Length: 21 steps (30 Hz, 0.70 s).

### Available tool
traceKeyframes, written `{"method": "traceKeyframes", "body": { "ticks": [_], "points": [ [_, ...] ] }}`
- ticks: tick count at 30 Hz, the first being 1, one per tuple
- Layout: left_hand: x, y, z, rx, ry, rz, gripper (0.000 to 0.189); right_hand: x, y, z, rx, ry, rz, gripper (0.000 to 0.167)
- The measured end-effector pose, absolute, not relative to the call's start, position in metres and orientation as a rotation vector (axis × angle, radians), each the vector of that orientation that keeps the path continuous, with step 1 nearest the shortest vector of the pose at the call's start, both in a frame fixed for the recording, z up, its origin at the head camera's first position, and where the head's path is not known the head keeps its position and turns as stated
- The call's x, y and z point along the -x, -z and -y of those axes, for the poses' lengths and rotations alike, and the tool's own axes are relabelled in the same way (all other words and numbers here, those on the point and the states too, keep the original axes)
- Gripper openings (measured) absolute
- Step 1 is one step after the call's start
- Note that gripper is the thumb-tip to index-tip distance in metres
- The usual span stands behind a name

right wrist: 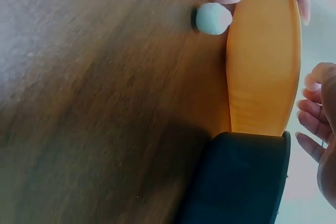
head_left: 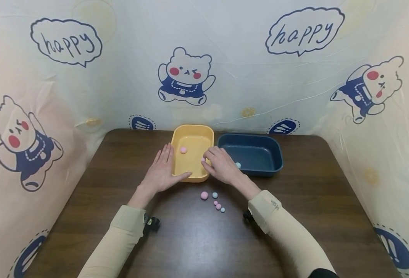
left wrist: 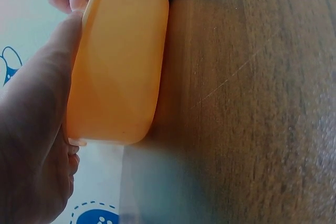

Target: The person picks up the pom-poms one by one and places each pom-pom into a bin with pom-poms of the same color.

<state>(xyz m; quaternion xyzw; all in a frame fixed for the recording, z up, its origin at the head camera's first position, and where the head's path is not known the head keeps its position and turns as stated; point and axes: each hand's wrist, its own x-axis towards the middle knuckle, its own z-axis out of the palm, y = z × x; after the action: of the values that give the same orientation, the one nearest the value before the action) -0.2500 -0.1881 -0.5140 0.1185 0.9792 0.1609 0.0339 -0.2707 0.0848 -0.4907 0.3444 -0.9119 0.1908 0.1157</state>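
Observation:
With its fingers straight, my left hand [head_left: 161, 170] rests along the left side and near corner of a yellow plastic tray [head_left: 196, 179]. Inside that tray lies a pink ball [head_left: 183, 150]. Over its right rim, my right hand [head_left: 222, 165] pinches a small pink ball [head_left: 203, 159] between thumb and fingertips. A dark blue tray [head_left: 260, 173] stands to the right, with a pale blue ball [head_left: 238, 165] in it, partly hidden behind the right hand. The right wrist view shows the curled right fingers [right wrist: 312, 114] above the yellow tray's rim.
On the brown table [head_left: 190, 247], in front of the yellow tray, several loose balls lie close together, including a larger pink ball [head_left: 204, 195] and a pale blue ball [head_left: 215, 195]. A printed cloth [head_left: 187, 23] hangs behind and beside the table.

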Motion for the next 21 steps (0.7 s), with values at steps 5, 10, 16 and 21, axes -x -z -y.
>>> {"method": "traceKeyframes", "body": {
  "ticks": [5, 10, 16, 21],
  "points": [
    [0.251, 0.514, 0.189, -0.365, -0.49, -3.014, 0.136, 0.274, 0.493, -0.081, -1.005, -0.579, 2.695, 0.018],
    [0.252, 0.514, 0.189, -0.358, -0.466, -3.015, 0.136, 0.277, 0.495, -0.077, -0.998, -0.596, 2.722, 0.017],
    [0.253, 0.515, 0.188, -0.365, -0.48, -3.02, 0.137, 0.283, 0.496, -0.073, -0.957, -0.644, 2.761, 0.018],
    [0.253, 0.515, 0.188, -0.363, -0.471, -3.022, 0.137, 0.286, 0.5, -0.07, -0.932, -0.711, 2.806, 0.018]
  ]
}}
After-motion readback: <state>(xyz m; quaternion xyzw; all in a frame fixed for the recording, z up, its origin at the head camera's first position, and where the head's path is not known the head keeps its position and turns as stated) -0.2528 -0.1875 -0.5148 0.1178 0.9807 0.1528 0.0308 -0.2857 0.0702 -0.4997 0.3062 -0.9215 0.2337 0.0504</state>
